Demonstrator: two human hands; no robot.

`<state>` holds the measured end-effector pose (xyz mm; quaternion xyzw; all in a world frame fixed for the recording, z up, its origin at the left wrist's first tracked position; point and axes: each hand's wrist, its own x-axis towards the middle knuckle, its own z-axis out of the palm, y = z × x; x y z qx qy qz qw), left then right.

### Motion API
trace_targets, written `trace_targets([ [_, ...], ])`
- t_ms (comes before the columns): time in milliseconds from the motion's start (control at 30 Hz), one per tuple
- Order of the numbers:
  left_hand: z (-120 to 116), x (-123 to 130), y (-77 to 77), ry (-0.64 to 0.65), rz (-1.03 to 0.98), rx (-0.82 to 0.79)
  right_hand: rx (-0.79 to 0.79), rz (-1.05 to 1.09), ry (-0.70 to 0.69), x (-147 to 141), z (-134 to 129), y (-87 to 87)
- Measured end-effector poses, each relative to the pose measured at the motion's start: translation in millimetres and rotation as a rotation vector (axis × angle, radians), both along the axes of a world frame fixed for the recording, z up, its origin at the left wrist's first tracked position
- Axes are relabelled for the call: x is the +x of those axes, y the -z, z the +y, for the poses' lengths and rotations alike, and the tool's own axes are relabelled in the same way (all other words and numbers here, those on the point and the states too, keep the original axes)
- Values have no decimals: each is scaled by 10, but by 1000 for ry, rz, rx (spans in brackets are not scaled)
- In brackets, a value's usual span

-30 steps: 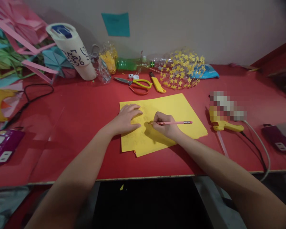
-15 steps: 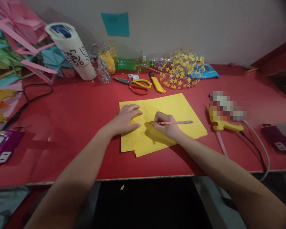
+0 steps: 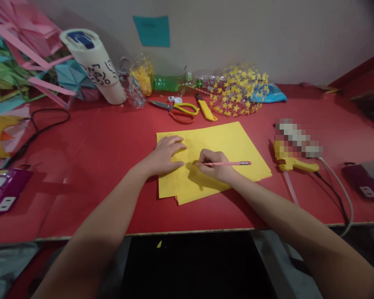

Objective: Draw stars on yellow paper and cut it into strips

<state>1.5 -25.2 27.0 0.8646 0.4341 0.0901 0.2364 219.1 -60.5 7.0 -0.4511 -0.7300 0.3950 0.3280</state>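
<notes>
Yellow sheets of paper [image 3: 224,141] lie slightly fanned on the red table before me. My left hand [image 3: 168,155] rests flat on their left part, fingers spread. A pink pencil [image 3: 237,163] with an eraser end is pinched in my right hand [image 3: 213,165], its tip at the paper just right of my left fingers. Faint pencil marks show on the left part of the top sheet; their shapes are too faint to make out. Behind the paper lie scissors [image 3: 183,109] with yellow and red handles and a yellow utility knife [image 3: 207,109].
A yellow glue gun [image 3: 294,163] with its cord lies to the right, beside a pixelated object. At the back stand a white tumbler [image 3: 96,68], a green bottle [image 3: 168,83] and a clear dome covered in yellow stars [image 3: 239,91]. Folded paper shapes [image 3: 25,45] fill the left corner.
My right hand and the pencil have shifted slightly left and down over the paper. The left hand stays in place.
</notes>
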Motion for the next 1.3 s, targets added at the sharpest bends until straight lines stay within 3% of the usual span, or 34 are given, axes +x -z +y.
trace_targets([
  [433,5,-3,14,-1,-7,5,0,-4,-69,7,-5,1],
  [800,25,-25,22,9,-5,31,-275,238,74,73,6,-194],
  [1033,28,-33,27,-23,10,25,-163,105,-86,77,-45,-136],
  [1300,-6,10,-2,69,-5,-12,-157,83,-75,37,-44,-123],
])
